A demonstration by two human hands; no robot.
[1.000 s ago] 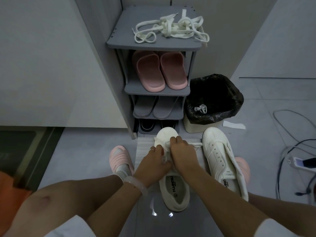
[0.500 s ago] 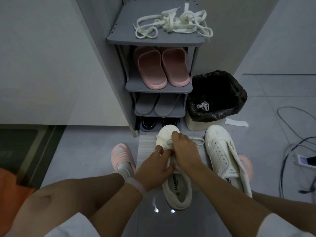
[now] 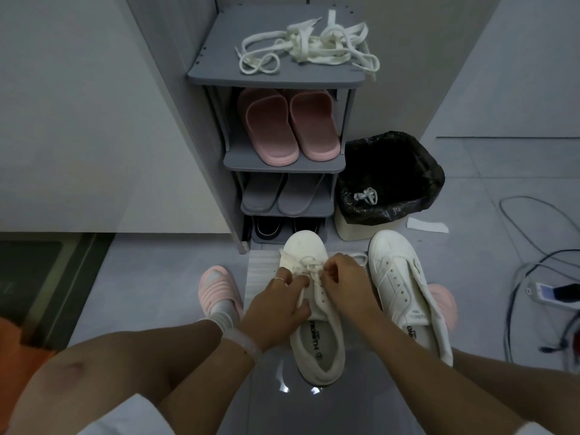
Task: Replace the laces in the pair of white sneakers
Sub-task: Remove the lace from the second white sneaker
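Head view: both hands have slid back from the toe toward the eyelets since the earlier frame. Left hand (image 3: 276, 312) and right hand (image 3: 346, 285) each pinch the lace (image 3: 309, 270) over the middle sneaker (image 3: 314, 324) on the floor. Unlaced second sneaker (image 3: 405, 287) just right. Spare laces (image 3: 309, 47) atop shoe rack (image 3: 276, 80); bin (image 3: 389, 183) beside it

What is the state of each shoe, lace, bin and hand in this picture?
Left sneaker: partly laced, on the floor.
Right sneaker: unlaced, eyelets bare.
Left hand: pinches the lace.
Right hand: pinches the lace.
Loose laces: tangled, on the rack's top shelf.
Bin: open, a lace inside.
Pink slippers: shelved, side by side.
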